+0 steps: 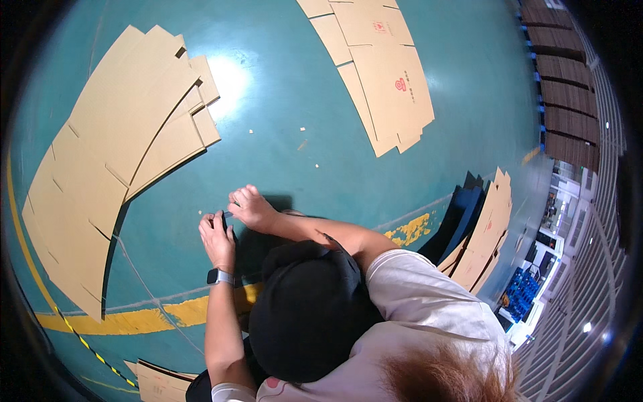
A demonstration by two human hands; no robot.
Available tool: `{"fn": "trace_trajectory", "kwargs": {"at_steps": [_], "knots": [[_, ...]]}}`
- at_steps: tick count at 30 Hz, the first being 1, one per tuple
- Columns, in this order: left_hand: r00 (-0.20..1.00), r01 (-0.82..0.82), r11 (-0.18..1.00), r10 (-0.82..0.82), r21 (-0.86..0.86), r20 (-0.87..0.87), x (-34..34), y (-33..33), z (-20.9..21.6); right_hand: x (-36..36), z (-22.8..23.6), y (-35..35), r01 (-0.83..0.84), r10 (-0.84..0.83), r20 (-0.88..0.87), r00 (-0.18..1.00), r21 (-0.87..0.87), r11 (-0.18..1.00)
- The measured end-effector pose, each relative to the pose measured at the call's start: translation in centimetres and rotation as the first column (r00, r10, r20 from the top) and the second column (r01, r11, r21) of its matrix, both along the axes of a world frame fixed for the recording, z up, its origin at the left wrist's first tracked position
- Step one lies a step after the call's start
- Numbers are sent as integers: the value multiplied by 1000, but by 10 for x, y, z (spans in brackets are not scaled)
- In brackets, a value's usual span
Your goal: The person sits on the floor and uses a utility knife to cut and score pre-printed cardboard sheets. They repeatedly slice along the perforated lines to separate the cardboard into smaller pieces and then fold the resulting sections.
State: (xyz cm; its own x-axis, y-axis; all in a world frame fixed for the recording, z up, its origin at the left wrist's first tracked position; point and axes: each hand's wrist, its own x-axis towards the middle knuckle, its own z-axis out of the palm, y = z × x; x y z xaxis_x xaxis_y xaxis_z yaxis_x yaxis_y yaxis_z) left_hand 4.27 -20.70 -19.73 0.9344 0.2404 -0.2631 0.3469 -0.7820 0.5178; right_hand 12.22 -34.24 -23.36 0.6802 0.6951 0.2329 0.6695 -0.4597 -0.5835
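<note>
Flat cardboard lies at ten o'clock on the green floor, a red-printed carton sheet at one o'clock. Brown stacks stand at two o'clock; a worn yellow line runs at eight.

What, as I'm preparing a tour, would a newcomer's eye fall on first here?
Most likely the large tan cardboard across the left of the green floor, beside a bright glare. Next, left of centre, the left hand, with a watch at its wrist, and the right hand, close together at a small dark thing, too small to name. Then the red-printed sheet at the top, right of centre.
</note>
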Motion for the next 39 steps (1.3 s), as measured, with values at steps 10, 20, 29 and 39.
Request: {"fn": "trace_trajectory", "kwargs": {"at_steps": [10,20,29,39], "knots": [[978,205,979,-205,-10,48,11,14,-11,-3,-2,-1,-155,141,-136,981,-101,983],[763,586,791,-611,173,210,41,45,50,59,19,-14,-353,265,-923,278,159,922],[869,475,879,-474,29,140,101,-4,83,180,27,-339,947,-828,-521,207,-106,304],[871,457,783,-490,-423,34,247,-174,28,176,-31,-509,860,-990,-121,76,-493,127]]}}
